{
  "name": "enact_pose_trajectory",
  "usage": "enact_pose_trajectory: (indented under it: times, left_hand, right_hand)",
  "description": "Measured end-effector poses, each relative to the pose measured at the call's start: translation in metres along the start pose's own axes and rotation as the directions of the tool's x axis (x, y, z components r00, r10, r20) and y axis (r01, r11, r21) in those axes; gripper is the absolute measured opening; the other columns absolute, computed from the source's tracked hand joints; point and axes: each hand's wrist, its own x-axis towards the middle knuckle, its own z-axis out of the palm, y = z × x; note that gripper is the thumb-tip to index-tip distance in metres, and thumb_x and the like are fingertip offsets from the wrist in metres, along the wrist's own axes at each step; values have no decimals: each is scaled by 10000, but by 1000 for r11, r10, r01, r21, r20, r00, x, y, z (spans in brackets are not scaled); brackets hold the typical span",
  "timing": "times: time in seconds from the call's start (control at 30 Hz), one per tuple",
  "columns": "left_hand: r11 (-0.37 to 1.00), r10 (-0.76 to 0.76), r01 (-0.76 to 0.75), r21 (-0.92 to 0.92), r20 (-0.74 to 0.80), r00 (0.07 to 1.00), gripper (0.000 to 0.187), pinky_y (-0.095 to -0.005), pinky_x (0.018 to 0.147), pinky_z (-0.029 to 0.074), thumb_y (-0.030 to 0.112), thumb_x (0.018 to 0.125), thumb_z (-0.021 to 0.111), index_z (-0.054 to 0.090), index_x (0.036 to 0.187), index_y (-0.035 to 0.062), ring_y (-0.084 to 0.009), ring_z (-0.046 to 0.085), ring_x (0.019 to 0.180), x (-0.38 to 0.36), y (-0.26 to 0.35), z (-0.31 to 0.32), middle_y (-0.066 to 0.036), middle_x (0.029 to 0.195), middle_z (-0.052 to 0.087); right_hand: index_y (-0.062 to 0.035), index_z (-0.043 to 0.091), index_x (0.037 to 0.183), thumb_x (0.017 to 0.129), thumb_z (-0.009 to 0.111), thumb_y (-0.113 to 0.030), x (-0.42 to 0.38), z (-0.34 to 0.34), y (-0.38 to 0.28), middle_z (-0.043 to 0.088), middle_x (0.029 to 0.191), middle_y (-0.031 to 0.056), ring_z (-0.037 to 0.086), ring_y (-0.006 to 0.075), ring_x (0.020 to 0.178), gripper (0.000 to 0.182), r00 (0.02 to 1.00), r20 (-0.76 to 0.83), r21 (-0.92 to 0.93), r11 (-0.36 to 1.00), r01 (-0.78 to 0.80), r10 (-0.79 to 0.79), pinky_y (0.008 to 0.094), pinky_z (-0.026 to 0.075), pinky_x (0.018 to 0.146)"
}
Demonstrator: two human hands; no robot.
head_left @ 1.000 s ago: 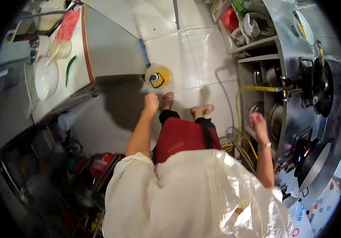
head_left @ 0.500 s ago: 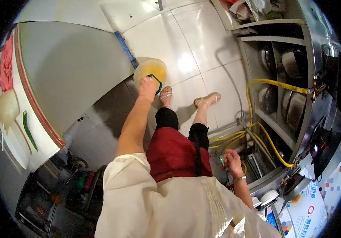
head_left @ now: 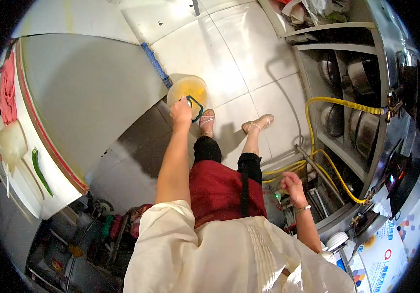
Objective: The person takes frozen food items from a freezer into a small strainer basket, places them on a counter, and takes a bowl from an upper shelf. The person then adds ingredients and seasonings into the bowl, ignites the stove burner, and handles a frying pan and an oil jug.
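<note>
My left hand is closed round a dark green handle. Just beyond it, a round translucent tub with yellowish contents is near the floor, by my left foot; whether the handle is joined to the tub is unclear. My right hand hangs at my right side, its fingers loosely bent and partly apart, with nothing seen in them. Yellow hoses run near it.
A grey panel and a white counter with a green chilli are on the left. Shelves holding metal pans stand on the right, beside a stove. Pale floor tiles surround my feet.
My left hand appears slightly lower and farther right, still on the handle. My right hand has moved a little right and up in the picture, its fingers looser. The view has shifted slightly.
</note>
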Motion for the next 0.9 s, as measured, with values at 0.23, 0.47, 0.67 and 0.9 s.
enact_pose_trajectory:
  times: [0.23, 0.47, 0.67, 0.9]
  left_hand:
    - [598, 646, -419, 683, -102, 756, 204, -445, 719, 469, 145, 752, 530, 486, 894, 6, -335, 555, 824, -16, -22, -4, -164, 934, 514]
    - [831, 434, -351, 432, -107, 895, 303, -434, 700, 471, 177, 684, 610, 503, 870, -37, -371, 577, 799, -15, -4, -19, -230, 853, 571]
    - [868, 455, -481, 121, 195, 869, 430, -397, 733, 443, 297, 628, 668, 558, 894, -22, -353, 571, 823, -60, -7, -6, -222, 871, 588]
    - [954, 285, -288, -79, 528, 800, 448, -331, 764, 436, 244, 656, 654, 572, 1003, -28, -221, 572, 843, -28, 6, 25, -144, 912, 614]
  right_hand:
    - [-17, 505, 1019, 878, 436, -90, 9, 4, -14, 535, 730, 24, 473, 99, 600, 173, 1000, 30, -35, 999, -8, 9, 231, 413, 572]
    - [-28, 507, 1021, 877, 446, -91, 10, -5, -21, 531, 738, 20, 469, 87, 602, 169, 999, 28, -10, 999, 44, -44, 221, 404, 557]
    - [-33, 511, 1023, 876, 455, -99, 8, 0, -12, 538, 759, 21, 478, 83, 615, 171, 1000, -9, 21, 1000, 14, -13, 212, 418, 579]
    - [-33, 521, 1009, 889, 440, -120, -27, 3, -21, 565, 772, 38, 532, 109, 676, 169, 996, -36, -45, 996, 79, -81, 249, 463, 633]
